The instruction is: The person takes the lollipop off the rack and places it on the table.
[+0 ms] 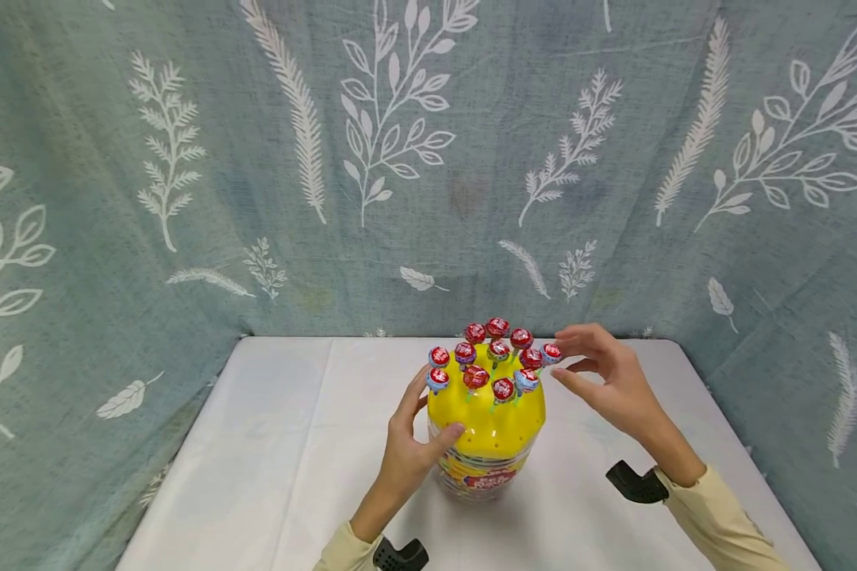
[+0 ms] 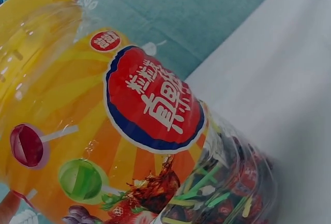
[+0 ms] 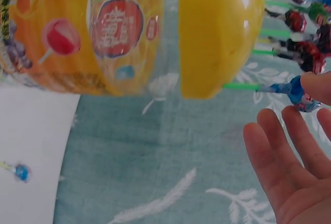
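Observation:
A clear plastic jar with a printed candy label stands upright, topped by a yellow domed lid with small holes. Several lollipops in red and blue wrappers stick up from it on green sticks. My left hand holds the jar near its top, thumb on the lid's front and fingers at the left side. Beside the lid's right edge, my right hand has its fingers spread around a blue-and-red lollipop. That lollipop's green stick meets the lid; whether the fingertips touch its wrapper is hard to tell.
The jar stands on a white-covered table. A leaf-patterned green curtain hangs behind and at both sides. In the left wrist view, more wrapped lollipops show through the jar's lower wall. Another blue lollipop lies on the table.

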